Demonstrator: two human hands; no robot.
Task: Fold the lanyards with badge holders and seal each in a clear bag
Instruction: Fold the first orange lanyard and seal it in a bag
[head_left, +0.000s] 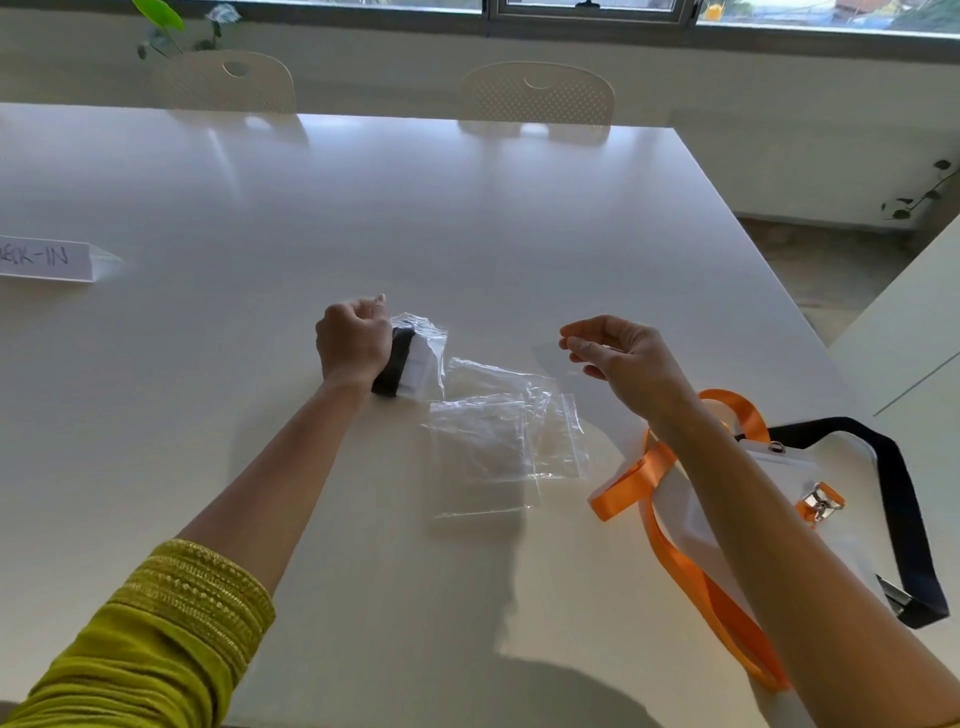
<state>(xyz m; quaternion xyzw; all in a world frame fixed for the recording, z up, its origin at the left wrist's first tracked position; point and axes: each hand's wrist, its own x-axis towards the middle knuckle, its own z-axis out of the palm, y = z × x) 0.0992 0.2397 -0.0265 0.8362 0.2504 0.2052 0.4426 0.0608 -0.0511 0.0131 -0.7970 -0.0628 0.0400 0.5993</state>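
Bagged lanyard (410, 358) under curled left fingers (375, 307); right hand (618, 353) apart.

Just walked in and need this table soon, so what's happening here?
A person is bagging lanyards. Their left hand grips a clear bag holding a folded black lanyard. The right hand hovers, holding nothing. Empty bags lie beside it; an orange lanyard and another black lanyard remain loose.

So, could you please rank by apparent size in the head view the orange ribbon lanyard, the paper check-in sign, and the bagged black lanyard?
1. Orange ribbon lanyard, though nearest the camera.
2. Paper check-in sign and bagged black lanyard under the left hand: alike, both partly hidden, unranked.
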